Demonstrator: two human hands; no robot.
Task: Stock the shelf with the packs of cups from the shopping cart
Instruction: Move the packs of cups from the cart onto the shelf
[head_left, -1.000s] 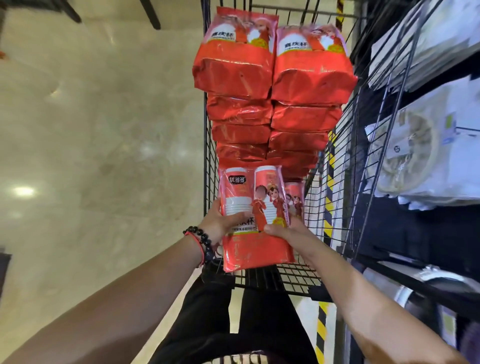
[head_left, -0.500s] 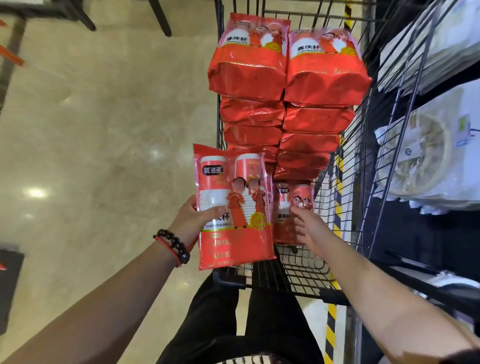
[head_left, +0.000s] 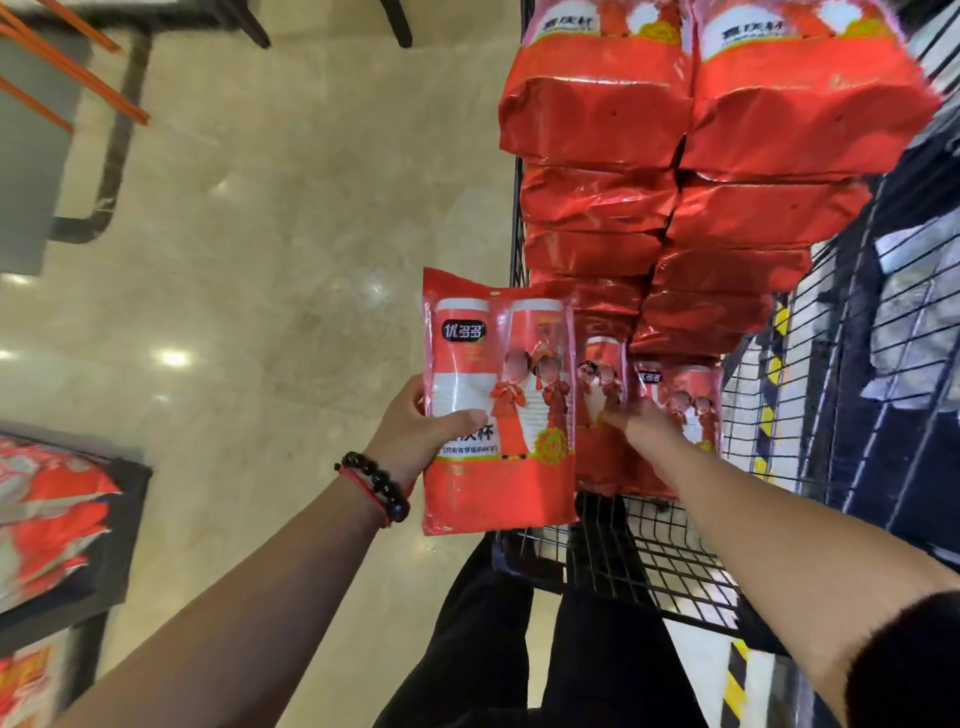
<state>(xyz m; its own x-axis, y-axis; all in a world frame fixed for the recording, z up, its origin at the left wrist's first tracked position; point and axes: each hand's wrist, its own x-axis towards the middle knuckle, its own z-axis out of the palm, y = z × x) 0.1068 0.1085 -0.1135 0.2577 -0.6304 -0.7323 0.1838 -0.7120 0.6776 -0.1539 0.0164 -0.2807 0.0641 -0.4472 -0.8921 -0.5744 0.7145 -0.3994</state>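
My left hand (head_left: 415, 436) grips a red pack of cups (head_left: 498, 405) upright, just left of the black wire shopping cart (head_left: 649, 566). My right hand (head_left: 641, 426) reaches into the cart's near end and touches two more upright packs (head_left: 675, 410); whether the fingers have closed on one I cannot tell. Behind them several red packs (head_left: 675, 145) lie stacked in two columns, filling the cart. A low black shelf (head_left: 119, 519) at the far left holds red packs (head_left: 47, 499), blurred.
A dark wire rack (head_left: 883, 364) with white wrapped goods stands close on the cart's right. Black and yellow hazard tape (head_left: 737, 680) runs along the floor there. Shiny beige floor (head_left: 260, 234) spreads to the left, with black table legs (head_left: 114, 156) at upper left.
My left hand has carried the pack out of the cart to its left side. My right hand let go of it and reached back to the remaining upright packs. The view swung left.
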